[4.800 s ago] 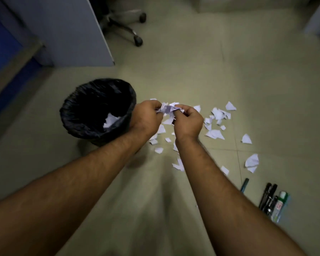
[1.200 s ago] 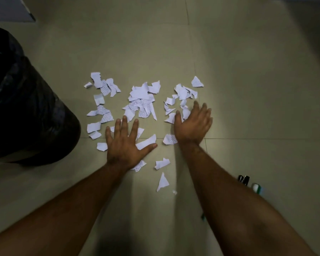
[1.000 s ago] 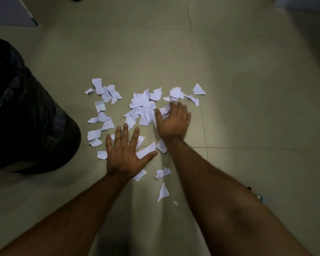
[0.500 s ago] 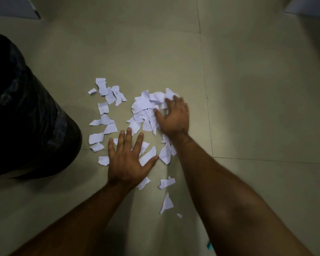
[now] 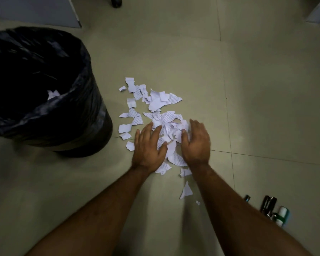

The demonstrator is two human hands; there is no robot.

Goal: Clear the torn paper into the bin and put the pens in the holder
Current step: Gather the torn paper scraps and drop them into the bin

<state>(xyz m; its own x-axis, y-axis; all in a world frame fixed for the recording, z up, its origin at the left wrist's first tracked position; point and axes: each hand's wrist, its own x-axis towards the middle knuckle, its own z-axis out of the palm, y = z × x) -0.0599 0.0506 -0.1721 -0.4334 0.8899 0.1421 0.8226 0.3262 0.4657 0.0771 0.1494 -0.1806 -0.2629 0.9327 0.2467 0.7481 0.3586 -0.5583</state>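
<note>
While both hands (image 5: 172, 145) press flat, spread, torn paper (image 5: 156, 103) beneath hides

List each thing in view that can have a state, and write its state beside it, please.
bin: upright, open, lined with a black bag, some paper inside.
torn paper: scattered on the floor, partly gathered between the hands.
left hand: open, flat on the scraps.
right hand: open, cupped against the pile.
pens: lying on the floor, not yet collected.
</note>
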